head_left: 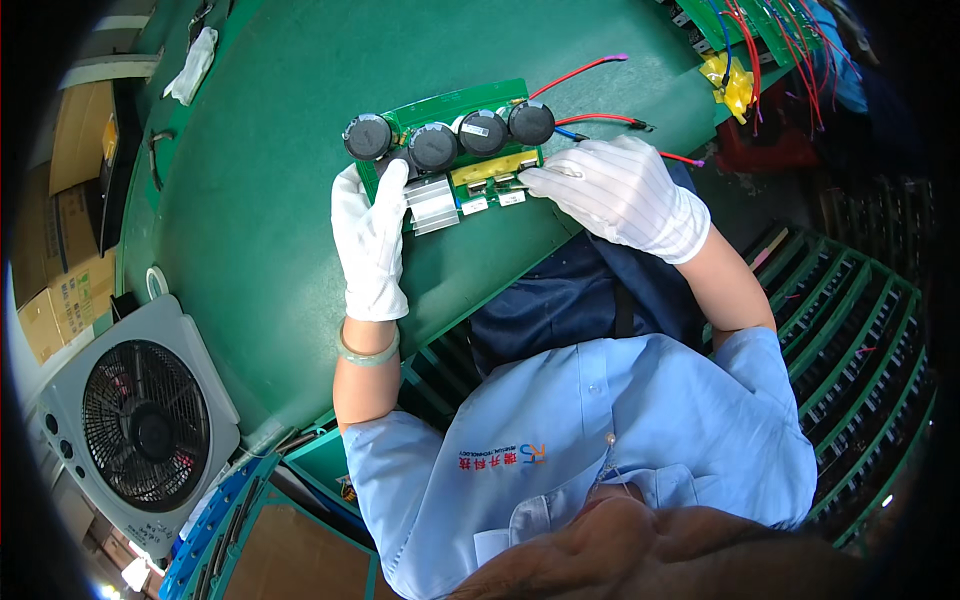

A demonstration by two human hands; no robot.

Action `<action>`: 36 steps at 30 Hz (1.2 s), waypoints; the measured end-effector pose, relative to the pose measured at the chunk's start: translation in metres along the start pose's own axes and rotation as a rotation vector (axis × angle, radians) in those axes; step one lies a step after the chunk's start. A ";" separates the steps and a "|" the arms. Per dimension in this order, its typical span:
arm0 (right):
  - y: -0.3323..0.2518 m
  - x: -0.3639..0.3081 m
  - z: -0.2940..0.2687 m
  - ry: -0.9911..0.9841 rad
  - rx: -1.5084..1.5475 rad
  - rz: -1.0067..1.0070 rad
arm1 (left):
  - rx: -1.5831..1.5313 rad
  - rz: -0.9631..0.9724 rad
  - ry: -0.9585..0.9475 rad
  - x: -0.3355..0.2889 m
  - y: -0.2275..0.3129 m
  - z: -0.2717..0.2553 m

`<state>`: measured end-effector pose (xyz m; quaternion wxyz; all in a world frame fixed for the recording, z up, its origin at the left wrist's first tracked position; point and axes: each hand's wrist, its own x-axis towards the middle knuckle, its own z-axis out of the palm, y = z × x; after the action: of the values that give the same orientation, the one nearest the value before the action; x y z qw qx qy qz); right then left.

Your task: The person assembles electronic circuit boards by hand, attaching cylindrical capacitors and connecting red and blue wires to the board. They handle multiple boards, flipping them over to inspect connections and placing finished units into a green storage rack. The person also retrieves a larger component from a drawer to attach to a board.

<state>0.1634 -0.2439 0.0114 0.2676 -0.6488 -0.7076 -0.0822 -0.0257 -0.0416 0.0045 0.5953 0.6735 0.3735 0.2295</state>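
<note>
A green circuit board (455, 98) is held just above the table. Along it stand several large black cylindrical capacitors (434, 147). A silver finned heat sink (433, 205) and a yellow-wrapped part (494, 168) sit on its near side. My left hand (370, 235), in a white glove, grips the board's left end, thumb on top beside the heat sink. My right hand (625, 195), in a striped white glove, closes its fingertips on the board's right edge by the small components. Red wires (580, 74) and a blue wire trail off the board's right side.
The board is over a green tabletop (300, 60). A grey box fan (150, 420) stands at the left, near cardboard boxes (75, 290). More wired boards (780, 30) and a yellow tape-like bundle (730, 85) lie at the far right. Slotted green racks (850, 350) stand at the right.
</note>
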 end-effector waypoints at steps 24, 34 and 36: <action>-0.008 -0.003 -0.003 -0.031 -0.085 0.006 | -0.063 0.019 0.014 0.000 0.003 0.002; -0.008 -0.004 -0.008 -0.046 -0.082 -0.008 | -0.037 -0.020 -0.014 -0.002 0.006 0.001; -0.008 -0.004 -0.011 -0.044 -0.110 -0.008 | -0.043 -0.031 0.003 -0.001 0.006 0.001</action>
<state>0.1592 -0.2534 0.0203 0.2157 -0.6616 -0.7101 -0.1078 -0.0240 -0.0431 0.0103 0.6125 0.6541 0.3799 0.2293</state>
